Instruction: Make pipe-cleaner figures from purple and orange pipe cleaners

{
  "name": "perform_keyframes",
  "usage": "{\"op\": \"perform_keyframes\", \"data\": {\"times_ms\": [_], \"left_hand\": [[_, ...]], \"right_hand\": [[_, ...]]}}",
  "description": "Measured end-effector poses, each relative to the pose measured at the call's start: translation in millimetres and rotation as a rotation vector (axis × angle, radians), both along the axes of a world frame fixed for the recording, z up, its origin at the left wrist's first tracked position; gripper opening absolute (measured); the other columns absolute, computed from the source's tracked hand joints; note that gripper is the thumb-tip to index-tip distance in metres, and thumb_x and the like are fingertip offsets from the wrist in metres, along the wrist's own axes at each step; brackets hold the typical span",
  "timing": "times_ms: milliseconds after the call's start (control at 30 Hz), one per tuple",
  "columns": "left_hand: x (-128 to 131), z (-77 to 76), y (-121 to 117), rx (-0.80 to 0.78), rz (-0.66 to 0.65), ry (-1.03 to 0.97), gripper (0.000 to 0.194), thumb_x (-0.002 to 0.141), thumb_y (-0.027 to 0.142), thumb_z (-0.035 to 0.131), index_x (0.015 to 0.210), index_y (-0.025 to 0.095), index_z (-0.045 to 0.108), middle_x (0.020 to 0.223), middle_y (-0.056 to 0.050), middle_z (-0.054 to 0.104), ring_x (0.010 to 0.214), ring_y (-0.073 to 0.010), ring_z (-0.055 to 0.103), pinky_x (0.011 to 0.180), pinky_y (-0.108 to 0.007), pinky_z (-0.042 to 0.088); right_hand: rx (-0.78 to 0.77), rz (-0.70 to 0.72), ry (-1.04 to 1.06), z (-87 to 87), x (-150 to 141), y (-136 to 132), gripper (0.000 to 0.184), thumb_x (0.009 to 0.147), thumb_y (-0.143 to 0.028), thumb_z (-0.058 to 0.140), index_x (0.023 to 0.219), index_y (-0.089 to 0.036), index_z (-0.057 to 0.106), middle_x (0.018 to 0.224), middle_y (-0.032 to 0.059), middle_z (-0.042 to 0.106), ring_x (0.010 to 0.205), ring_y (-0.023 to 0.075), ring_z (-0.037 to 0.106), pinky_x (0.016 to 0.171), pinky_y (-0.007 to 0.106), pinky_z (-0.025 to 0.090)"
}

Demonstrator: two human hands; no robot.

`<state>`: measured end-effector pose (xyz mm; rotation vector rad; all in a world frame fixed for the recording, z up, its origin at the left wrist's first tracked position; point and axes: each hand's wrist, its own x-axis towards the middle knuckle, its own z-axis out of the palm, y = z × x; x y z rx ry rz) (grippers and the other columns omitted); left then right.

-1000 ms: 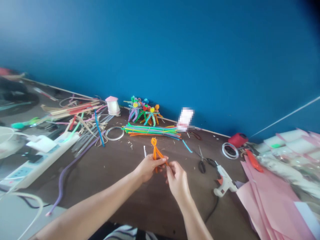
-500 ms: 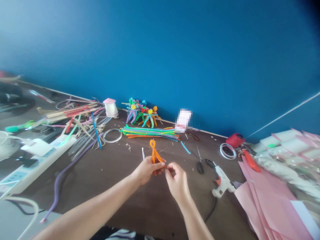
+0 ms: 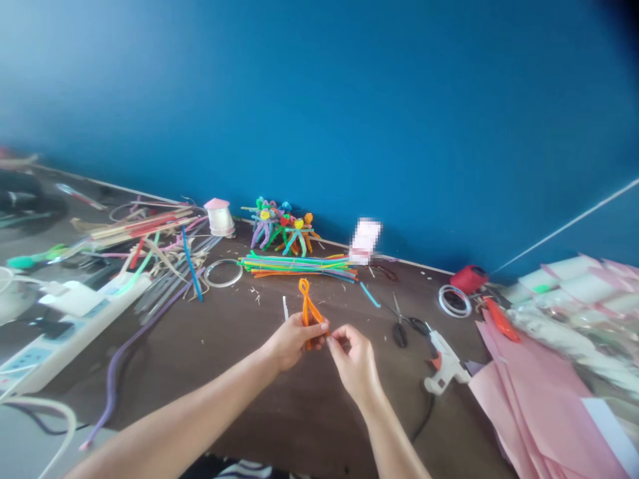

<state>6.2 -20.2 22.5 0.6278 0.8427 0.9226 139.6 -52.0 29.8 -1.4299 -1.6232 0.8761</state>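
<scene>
An orange pipe cleaner (image 3: 306, 299) is bent into a small loop at the top, with two legs spreading below it. My left hand (image 3: 295, 339) is closed on those legs, its thumb lying across the right one. At the lower end of the right leg, my right hand (image 3: 353, 359) pinches the tip between thumb and fingers. Just beyond my hands lies a bundle of coloured pipe cleaners (image 3: 299, 264). Behind the bundle stand several small pipe cleaner figures (image 3: 284, 226) in purple, green, blue and orange.
To the right lie black scissors (image 3: 400, 326), a white glue gun (image 3: 446, 366), a ring of wire (image 3: 454, 301) and pink sheets (image 3: 539, 392). A power strip (image 3: 74, 332), loose sticks (image 3: 144, 226) and a white cup with a pink top (image 3: 219, 218) are on the left. A blue wall (image 3: 319, 120) closes the back.
My right hand has slid slightly down the orange pipe cleaner's right leg to its tip, and the legs stand a little wider apart. The camera view has shifted slightly.
</scene>
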Motion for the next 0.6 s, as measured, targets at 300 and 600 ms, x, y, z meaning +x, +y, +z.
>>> {"op": "perform_keyframes", "data": {"times_ms": [300,600], "left_hand": [[-3,-0.5,3,-0.014,-0.032,-0.035,0.026,0.055,0.024,0.075,0.068,0.010,0.057,0.053,0.001,0.056,0.046,-0.0049,0.050,0.047,-0.017,0.039],[-9,5.0,4,-0.013,-0.155,-0.055,0.025,0.055,0.021,0.075,0.068,0.010,0.057,0.051,0.002,0.056,0.042,-0.0049,0.049,0.043,-0.016,0.036]], "right_hand": [[0.096,0.032,-0.064,3.8,2,-3,0.009,0.079,-0.018,0.047,0.072,-0.018,0.053,0.070,-0.0001,0.059,0.063,0.0124,0.055,0.061,0.022,0.041],[0.276,0.220,-0.135,17.2,7,-3,0.015,0.083,-0.016,0.043,0.072,-0.018,0.053,0.074,0.0031,0.057,0.072,0.0143,0.052,0.069,0.026,0.041]]}}
